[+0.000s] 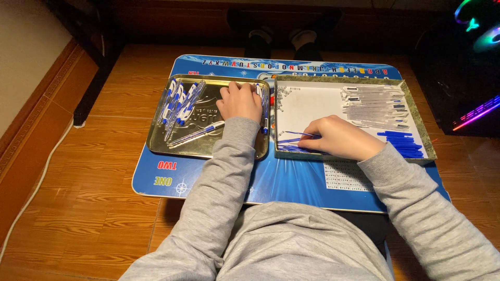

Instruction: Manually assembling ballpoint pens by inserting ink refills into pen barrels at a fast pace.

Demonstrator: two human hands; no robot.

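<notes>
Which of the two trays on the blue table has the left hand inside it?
The shallow gold metal tray of assembled pens, left of the white-lined cardboard box. The left hand rests in it; the right hand is in the box.

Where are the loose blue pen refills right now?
In the head view, the blue pen refills lie in the near-left corner of the cardboard box, right of the metal tray, under the right hand's fingertips.

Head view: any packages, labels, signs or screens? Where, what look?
Gold tin tray: left on the mat, rectangular, embossed lettering, holds pens.
Green-rimmed box: right on the mat, white inside.
Blue mat: under both, printed letters along its edges.
No screens.
</notes>
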